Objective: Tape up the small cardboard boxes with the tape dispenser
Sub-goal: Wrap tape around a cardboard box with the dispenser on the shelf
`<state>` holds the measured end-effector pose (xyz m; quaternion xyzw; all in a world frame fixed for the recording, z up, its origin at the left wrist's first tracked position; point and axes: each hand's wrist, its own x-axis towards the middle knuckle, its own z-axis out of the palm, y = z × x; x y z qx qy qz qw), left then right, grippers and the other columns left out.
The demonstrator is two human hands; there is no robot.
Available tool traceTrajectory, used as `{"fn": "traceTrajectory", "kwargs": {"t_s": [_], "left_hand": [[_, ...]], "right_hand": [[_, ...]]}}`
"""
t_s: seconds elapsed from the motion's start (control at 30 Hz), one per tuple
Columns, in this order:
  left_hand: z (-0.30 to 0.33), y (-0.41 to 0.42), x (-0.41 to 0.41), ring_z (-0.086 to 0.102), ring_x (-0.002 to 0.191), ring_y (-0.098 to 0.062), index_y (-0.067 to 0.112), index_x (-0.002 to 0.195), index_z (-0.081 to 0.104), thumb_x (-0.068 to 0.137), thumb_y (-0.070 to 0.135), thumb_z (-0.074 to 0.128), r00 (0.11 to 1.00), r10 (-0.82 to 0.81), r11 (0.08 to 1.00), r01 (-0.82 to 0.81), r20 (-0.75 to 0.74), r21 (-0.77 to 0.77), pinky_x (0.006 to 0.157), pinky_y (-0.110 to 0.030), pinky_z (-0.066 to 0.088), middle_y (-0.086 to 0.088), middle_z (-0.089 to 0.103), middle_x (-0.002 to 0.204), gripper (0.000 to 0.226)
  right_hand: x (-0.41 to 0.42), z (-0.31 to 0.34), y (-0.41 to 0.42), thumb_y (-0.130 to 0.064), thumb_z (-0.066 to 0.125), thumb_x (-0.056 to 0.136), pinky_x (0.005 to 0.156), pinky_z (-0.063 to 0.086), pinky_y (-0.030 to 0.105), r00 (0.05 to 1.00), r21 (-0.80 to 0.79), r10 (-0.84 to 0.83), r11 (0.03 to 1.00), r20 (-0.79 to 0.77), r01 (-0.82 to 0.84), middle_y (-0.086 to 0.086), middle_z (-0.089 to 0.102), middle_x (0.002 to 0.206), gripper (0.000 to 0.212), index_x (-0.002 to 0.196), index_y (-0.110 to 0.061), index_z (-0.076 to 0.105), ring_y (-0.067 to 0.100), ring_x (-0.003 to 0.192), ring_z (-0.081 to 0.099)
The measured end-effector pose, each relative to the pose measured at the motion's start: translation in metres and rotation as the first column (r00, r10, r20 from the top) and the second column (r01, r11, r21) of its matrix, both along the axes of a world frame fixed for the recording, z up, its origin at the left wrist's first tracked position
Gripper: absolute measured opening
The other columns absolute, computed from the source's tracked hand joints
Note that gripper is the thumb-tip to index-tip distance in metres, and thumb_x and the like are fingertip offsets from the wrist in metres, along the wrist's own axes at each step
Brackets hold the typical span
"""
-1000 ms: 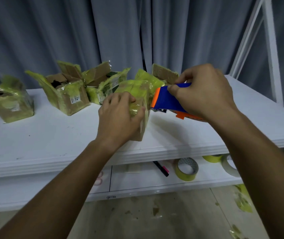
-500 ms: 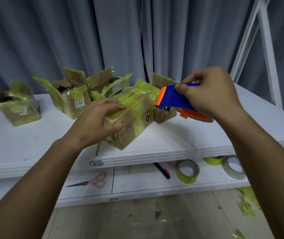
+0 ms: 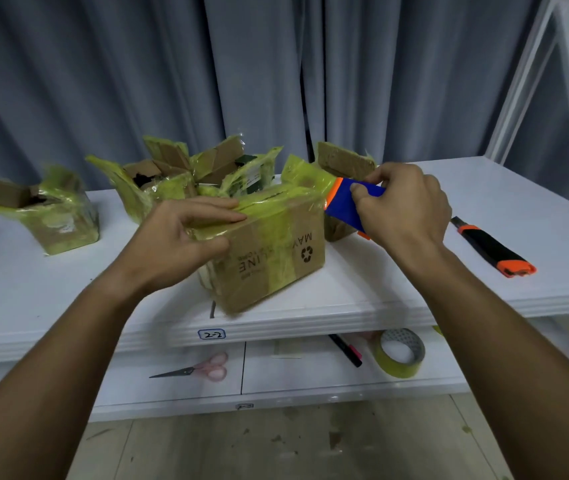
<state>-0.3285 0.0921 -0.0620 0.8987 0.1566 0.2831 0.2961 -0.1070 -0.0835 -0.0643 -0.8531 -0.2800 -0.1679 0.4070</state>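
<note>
You face grey curtains (image 3: 137, 81) behind a white table (image 3: 34, 289); a white frame (image 3: 567, 81) rises at right, and below lies a stained tiled floor (image 3: 276, 445).

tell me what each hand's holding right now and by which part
Right hand grips the blue tape dispenser around its body. Left hand holds the cardboard box at its top left edge.

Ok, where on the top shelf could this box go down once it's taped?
Bare top shelf lies between the held box and the utility knife, and between that box and the far-left box. Behind it, the open boxes crowd together.
</note>
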Motion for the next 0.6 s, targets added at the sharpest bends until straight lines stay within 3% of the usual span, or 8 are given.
{"fn": "traceTrajectory", "kwargs": {"t_s": [0.2, 0.33, 0.47, 0.53, 0.6], "left_hand": [[-0.009, 0.018, -0.009, 0.048, 0.134, -0.004, 0.026, 0.101, 0.077, 0.077, 0.007, 0.054, 0.998, 0.058, 0.998, -0.059, 0.027, 0.026, 0.113, -0.035, 0.037, 0.017, 0.069, 0.119, 0.039], [-0.018, 0.025, 0.004, 0.043, 0.138, -0.01, 0.027, 0.105, 0.074, 0.085, -0.018, 0.046, 0.994, 0.104, 0.99, -0.108, 0.046, 0.096, 0.115, -0.035, 0.034, 0.013, 0.068, 0.121, 0.057], [-0.024, 0.02, 0.018, 0.045, 0.122, -0.017, 0.035, 0.118, 0.068, 0.095, 0.002, 0.049, 0.963, 0.252, 0.936, -0.267, 0.095, 0.228, 0.103, -0.033, 0.037, 0.002, 0.064, 0.121, 0.045], [-0.024, 0.009, 0.027, 0.046, 0.115, -0.022, 0.03, 0.126, 0.064, 0.1, 0.021, 0.047, 0.96, 0.274, 0.906, -0.275, 0.051, 0.322, 0.096, -0.036, 0.038, 0.003, 0.065, 0.123, 0.032], [-0.022, -0.004, 0.034, 0.047, 0.115, -0.024, 0.026, 0.127, 0.062, 0.099, 0.042, 0.039, 0.951, 0.308, 0.885, -0.272, -0.035, 0.377, 0.096, -0.038, 0.038, 0.003, 0.063, 0.127, 0.039]], "right_hand": [[0.008, 0.015, -0.007, -0.044, 0.062, 0.081, 0.072, 0.048, 0.033, 0.997, 0.112, 0.002, 0.994, -0.073, 0.006, -0.007, 0.07, 0.095, 0.024, 0.096, -0.029, 0.073, 0.021, 0.091, 0.064], [0.016, 0.034, -0.025, -0.046, 0.066, 0.077, 0.078, 0.056, 0.039, 0.986, 0.204, 0.099, 0.977, -0.134, -0.07, -0.013, 0.07, 0.087, 0.021, 0.085, -0.029, 0.075, 0.012, 0.086, 0.064], [0.017, 0.041, -0.039, -0.04, 0.071, 0.081, 0.075, 0.057, 0.037, 0.966, 0.266, 0.185, 0.955, -0.183, -0.133, -0.013, 0.069, 0.078, 0.013, 0.074, -0.029, 0.072, 0.009, 0.077, 0.064], [0.017, 0.042, -0.044, -0.037, 0.072, 0.084, 0.073, 0.057, 0.034, 0.947, 0.311, 0.23, 0.938, -0.226, -0.154, -0.012, 0.069, 0.077, 0.012, 0.075, -0.028, 0.072, 0.011, 0.077, 0.065], [0.017, 0.042, -0.046, -0.036, 0.073, 0.085, 0.069, 0.057, 0.03, 0.926, 0.344, 0.265, 0.924, -0.267, -0.165, -0.012, 0.07, 0.076, 0.011, 0.076, -0.029, 0.071, 0.011, 0.076, 0.066]]}}
